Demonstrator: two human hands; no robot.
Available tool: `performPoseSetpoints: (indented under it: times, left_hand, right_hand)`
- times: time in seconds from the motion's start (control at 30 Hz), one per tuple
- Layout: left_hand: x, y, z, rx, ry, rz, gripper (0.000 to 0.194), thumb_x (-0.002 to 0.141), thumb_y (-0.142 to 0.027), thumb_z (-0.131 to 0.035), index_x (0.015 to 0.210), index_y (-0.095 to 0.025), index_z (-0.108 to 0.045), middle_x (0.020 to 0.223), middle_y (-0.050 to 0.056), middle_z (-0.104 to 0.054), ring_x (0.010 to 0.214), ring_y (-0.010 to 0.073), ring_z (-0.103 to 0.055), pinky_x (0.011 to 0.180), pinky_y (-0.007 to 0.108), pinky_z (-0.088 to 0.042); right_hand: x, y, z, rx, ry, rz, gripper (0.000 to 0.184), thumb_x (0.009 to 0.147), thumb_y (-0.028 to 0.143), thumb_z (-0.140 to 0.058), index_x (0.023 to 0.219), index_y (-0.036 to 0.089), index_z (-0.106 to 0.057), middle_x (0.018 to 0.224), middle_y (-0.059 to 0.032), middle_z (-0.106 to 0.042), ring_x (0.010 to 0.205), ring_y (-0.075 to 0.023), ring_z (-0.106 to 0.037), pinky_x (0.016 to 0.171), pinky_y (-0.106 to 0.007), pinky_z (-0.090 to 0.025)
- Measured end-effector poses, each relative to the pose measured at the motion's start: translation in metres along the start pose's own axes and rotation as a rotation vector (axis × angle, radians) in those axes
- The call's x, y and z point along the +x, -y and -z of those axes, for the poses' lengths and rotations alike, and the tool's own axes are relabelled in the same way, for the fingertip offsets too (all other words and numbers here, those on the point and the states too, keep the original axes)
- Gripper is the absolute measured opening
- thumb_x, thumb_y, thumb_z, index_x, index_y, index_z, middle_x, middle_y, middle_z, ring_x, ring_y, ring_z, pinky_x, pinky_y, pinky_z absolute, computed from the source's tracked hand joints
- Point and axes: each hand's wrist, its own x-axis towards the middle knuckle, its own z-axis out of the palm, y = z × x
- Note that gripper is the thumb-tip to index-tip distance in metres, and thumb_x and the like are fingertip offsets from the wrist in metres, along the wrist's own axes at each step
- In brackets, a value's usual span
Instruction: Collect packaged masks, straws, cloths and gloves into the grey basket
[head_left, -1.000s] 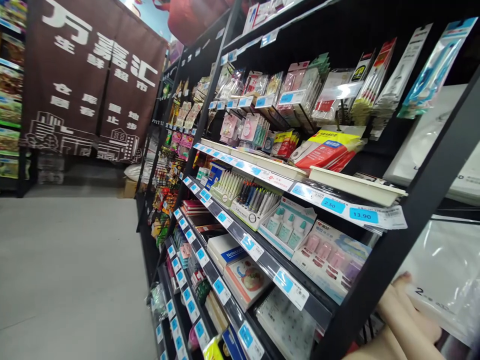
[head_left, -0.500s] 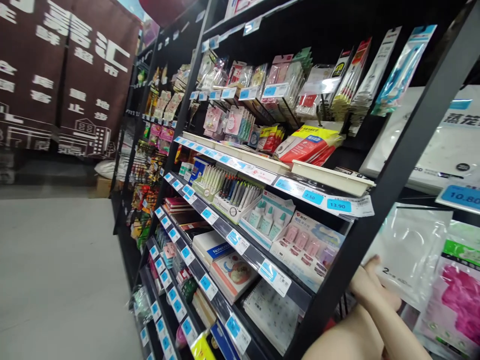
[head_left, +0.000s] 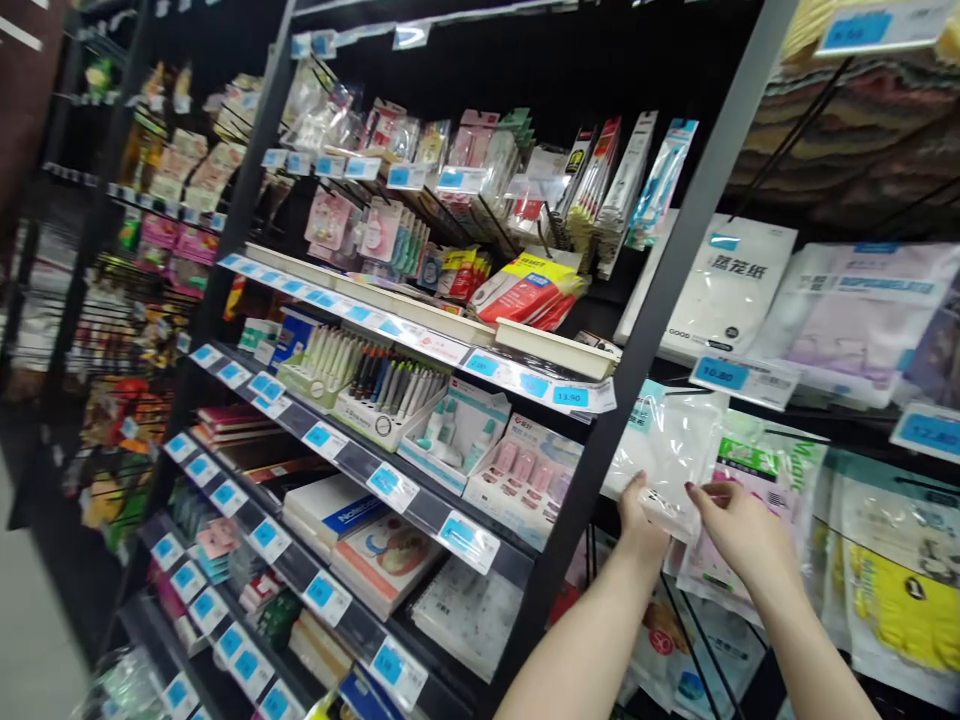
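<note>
Two bare forearms reach up from the lower right of the view, hands close together
The left forearm (head_left: 581, 640) slants up to the right, its wrist nearly straight; the left hand (head_left: 643, 520) has one fingertip showing and the other fingers mostly hidden. The right forearm (head_left: 814, 640) slants up to the left, the back of the right hand (head_left: 739, 525) towards the viewer, its fingers bent and their tips pointing at the left hand, just beside it but apart

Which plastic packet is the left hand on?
The whitish see-through plastic packet, lower row beside the black upright; the left hand holds its lower edge. Pink-green packet and yellow-glove packet hang farther right.
</note>
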Motion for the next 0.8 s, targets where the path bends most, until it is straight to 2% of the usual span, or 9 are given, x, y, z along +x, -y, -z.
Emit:
performPoseSetpoints:
  times: [0.07, 0.1, 0.17, 0.27, 0.33, 0.4, 0.53, 0.7, 0.8]
  left_hand:
    - [0.000, 0.008, -0.003, -0.099, 0.100, 0.043, 0.030, 0.086, -0.031, -0.048, 0.097, -0.009, -0.065, 0.103, 0.014, -0.068, 0.091, 0.0258, -0.066, 0.079, 0.038, -0.054]
    - [0.000, 0.011, -0.003, -0.162, 0.141, 0.060, 0.030, 0.083, -0.030, -0.049, 0.097, -0.008, -0.065, 0.102, 0.015, -0.068, 0.091, 0.0275, -0.067, 0.078, 0.038, -0.054]
    - [-0.003, 0.015, -0.003, -0.276, 0.174, 0.073, 0.032, 0.077, -0.028, -0.055, 0.100, -0.006, -0.064, 0.101, 0.016, -0.069, 0.090, 0.0291, -0.067, 0.077, 0.039, -0.054]
    - [-0.017, 0.020, -0.004, -0.321, 0.106, 0.061, 0.038, 0.072, -0.024, -0.062, 0.105, -0.006, -0.062, 0.102, 0.017, -0.069, 0.086, 0.0281, -0.068, 0.076, 0.038, -0.054]
    - [-0.030, 0.022, -0.005, -0.318, 0.058, 0.042, 0.039, 0.071, -0.022, -0.063, 0.107, -0.007, -0.061, 0.102, 0.017, -0.069, 0.086, 0.0281, -0.069, 0.076, 0.038, -0.055]
    - [-0.044, 0.023, -0.006, -0.310, 0.042, 0.019, 0.037, 0.072, -0.021, -0.063, 0.107, -0.009, -0.061, 0.101, 0.016, -0.070, 0.087, 0.0286, -0.069, 0.076, 0.039, -0.055]
    - [-0.068, 0.026, -0.005, -0.327, 0.059, -0.003, 0.033, 0.072, -0.020, -0.064, 0.105, -0.014, -0.062, 0.099, 0.013, -0.072, 0.090, 0.0282, -0.069, 0.080, 0.040, -0.055]
    - [-0.091, 0.034, -0.003, -0.347, 0.093, 0.027, 0.033, 0.075, -0.024, -0.062, 0.107, -0.015, -0.062, 0.104, 0.014, -0.070, 0.095, 0.0295, -0.067, 0.083, 0.043, -0.055]
    - [-0.098, 0.033, -0.005, -0.336, 0.118, 0.024, 0.031, 0.077, -0.029, -0.060, 0.104, -0.016, -0.064, 0.106, 0.014, -0.070, 0.098, 0.0299, -0.066, 0.083, 0.043, -0.055]
  right_hand:
    - [0.012, -0.002, 0.014, -0.199, -0.172, 0.005, 0.067, 0.067, 0.053, -0.065, 0.116, 0.009, -0.054, 0.115, -0.0286, -0.058, 0.114, -0.0462, -0.050, 0.093, -0.060, -0.039]
    - [0.019, -0.004, 0.018, -0.221, -0.183, -0.008, 0.077, 0.065, 0.055, -0.066, 0.122, 0.006, -0.049, 0.121, -0.0303, -0.054, 0.118, -0.0465, -0.047, 0.095, -0.059, -0.037]
    - [0.032, -0.007, 0.018, -0.086, -0.079, -0.034, 0.081, 0.060, 0.054, -0.072, 0.123, 0.009, -0.048, 0.123, -0.0266, -0.055, 0.118, -0.0430, -0.048, 0.096, -0.055, -0.039]
    - [0.044, -0.008, 0.014, 0.319, 0.205, -0.069, 0.064, 0.058, 0.046, -0.077, 0.112, 0.019, -0.056, 0.110, -0.0151, -0.067, 0.105, -0.0343, -0.061, 0.089, -0.046, -0.050]
    - [0.045, -0.008, 0.012, 0.573, 0.365, -0.131, 0.056, 0.061, 0.041, -0.077, 0.109, 0.019, -0.058, 0.099, -0.0118, -0.071, 0.091, -0.0304, -0.067, 0.079, -0.041, -0.055]
    - [0.041, -0.007, 0.013, 0.720, 0.428, -0.200, 0.052, 0.063, 0.036, -0.076, 0.108, 0.017, -0.058, 0.090, -0.0104, -0.073, 0.080, -0.0285, -0.069, 0.073, -0.039, -0.057]
    - [0.024, -0.002, 0.023, 0.803, 0.406, -0.225, 0.051, 0.063, 0.030, -0.076, 0.109, 0.016, -0.058, 0.085, -0.0096, -0.074, 0.074, -0.0280, -0.070, 0.067, -0.038, -0.059]
    - [0.002, 0.009, 0.040, 0.746, 0.280, -0.175, 0.051, 0.059, 0.027, -0.079, 0.104, 0.017, -0.060, 0.087, -0.0100, -0.074, 0.076, -0.0293, -0.070, 0.063, -0.037, -0.060]
    - [-0.002, 0.012, 0.042, 0.709, 0.206, -0.153, 0.050, 0.057, 0.026, -0.080, 0.102, 0.018, -0.060, 0.087, -0.0097, -0.074, 0.075, -0.0286, -0.070, 0.061, -0.036, -0.060]
